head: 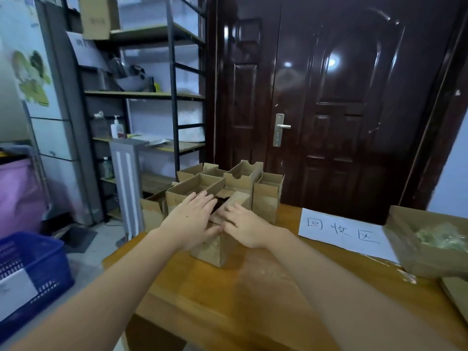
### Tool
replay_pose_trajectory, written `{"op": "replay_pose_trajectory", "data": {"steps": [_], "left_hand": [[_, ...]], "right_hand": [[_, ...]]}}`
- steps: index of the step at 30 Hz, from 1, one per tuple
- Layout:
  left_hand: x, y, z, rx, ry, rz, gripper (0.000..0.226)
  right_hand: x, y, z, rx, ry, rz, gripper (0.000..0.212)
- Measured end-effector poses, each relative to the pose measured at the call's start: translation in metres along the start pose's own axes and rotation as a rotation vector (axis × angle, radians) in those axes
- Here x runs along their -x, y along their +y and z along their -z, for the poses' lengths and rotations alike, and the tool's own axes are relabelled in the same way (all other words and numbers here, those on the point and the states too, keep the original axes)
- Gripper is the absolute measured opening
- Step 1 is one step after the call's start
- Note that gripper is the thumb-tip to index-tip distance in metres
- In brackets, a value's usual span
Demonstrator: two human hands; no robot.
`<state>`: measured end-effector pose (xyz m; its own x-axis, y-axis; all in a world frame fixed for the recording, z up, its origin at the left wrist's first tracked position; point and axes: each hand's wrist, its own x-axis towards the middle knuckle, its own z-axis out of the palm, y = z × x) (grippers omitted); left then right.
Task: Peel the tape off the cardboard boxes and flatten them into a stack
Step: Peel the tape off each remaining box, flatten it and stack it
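Dark glossy panelled door (329, 102) far, behind brown wooden table (228, 295). Cluster of open-topped brown cardboard boxes (228, 183) at far left of table. Small brown cardboard box (215, 247) nearest, upright, just in front of cluster. White paper sign with handwritten characters (342, 230) to right. Left hand (192, 221) flat, fingers straight, pressing box top; right hand (243, 229) likewise, fingers extended on flap.

Matt brown corrugated-cardboard boxes (222, 183), open-topped, at far edge of smooth, semi-gloss orange-brown wooden tabletop (253, 300). Matt white paper sheet (344, 230) with handwritten characters near right edge. High-gloss dark brown panelled door (329, 97), brushed silver metal handle (279, 129). Perforated blue plastic crate (30, 272).
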<state>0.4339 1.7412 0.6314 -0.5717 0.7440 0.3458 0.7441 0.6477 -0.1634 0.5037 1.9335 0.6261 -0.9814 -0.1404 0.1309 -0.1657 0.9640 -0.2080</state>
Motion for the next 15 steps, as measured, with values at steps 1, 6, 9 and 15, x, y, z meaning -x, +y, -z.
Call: {"op": "replay_pose_trajectory", "data": {"steps": [1, 6, 9, 15], "left_hand": [[0.000, -0.001, 0.001, 0.001, 0.013, -0.006, 0.088], [0.001, -0.004, 0.003, 0.071, 0.079, 0.030, 0.102], [0.002, 0.005, 0.004, 0.261, 0.082, 0.031, 0.091], [-0.004, 0.046, 0.004, 0.407, 0.051, -0.045, 0.060]], "right_hand": [[0.002, 0.000, -0.002, -0.037, 0.017, -0.002, 0.058], [0.013, 0.007, -0.008, -0.105, 0.107, -0.035, 0.069], [0.027, 0.014, -0.008, -0.109, 0.141, -0.050, 0.075], [0.073, 0.035, -0.002, -0.175, 0.181, -0.069, 0.058]]}}
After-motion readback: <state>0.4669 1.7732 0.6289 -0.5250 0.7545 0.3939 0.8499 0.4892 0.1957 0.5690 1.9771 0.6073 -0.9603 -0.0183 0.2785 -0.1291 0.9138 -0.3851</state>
